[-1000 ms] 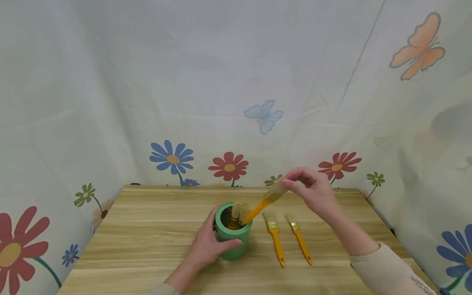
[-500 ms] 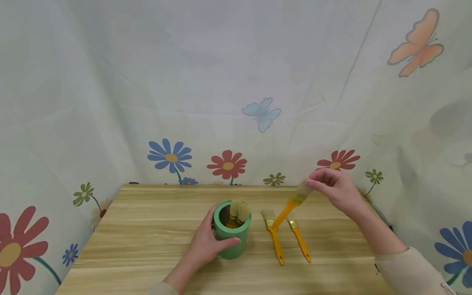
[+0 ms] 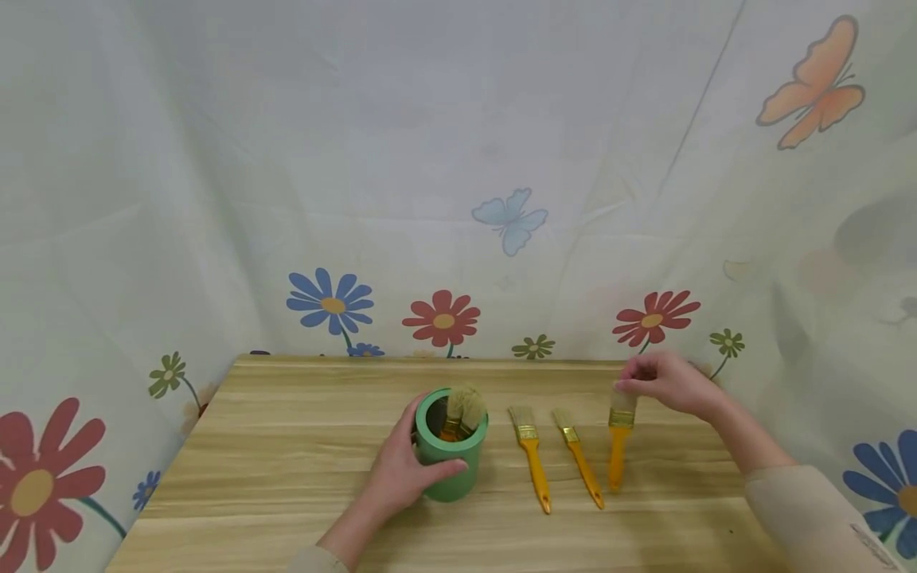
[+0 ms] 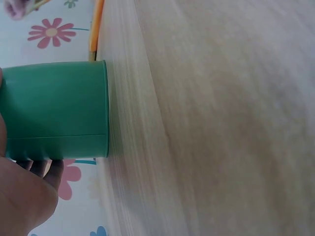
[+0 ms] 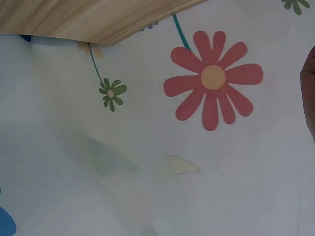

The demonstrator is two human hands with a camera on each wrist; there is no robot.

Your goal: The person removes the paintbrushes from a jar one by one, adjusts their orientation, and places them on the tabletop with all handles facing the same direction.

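My left hand (image 3: 403,469) grips a green cylindrical container (image 3: 451,477), thumb across its near side and fingers round the far left. In the left wrist view the green container (image 4: 56,108) stands on the wooden table. Several paintbrushes (image 3: 466,412) stand in it, bristles up. My right hand (image 3: 666,382) pinches a paintbrush (image 3: 618,446) by its bristles, its orange handle pointing down toward the person. Left of it lie two more brushes, a wider paintbrush (image 3: 532,458) and a narrower paintbrush (image 3: 579,458), side by side with bristles away from the person. Only an edge of the right hand (image 5: 308,93) shows in the right wrist view.
The wooden table (image 3: 286,446) ends at a back edge against a white cloth (image 3: 401,159) printed with flowers and butterflies. The cloth also rises along both sides of the table.
My right hand has carried the paintbrush out of the container, to the right past the two lying brushes, then lowered it. The left hand keeps its grip on the container.
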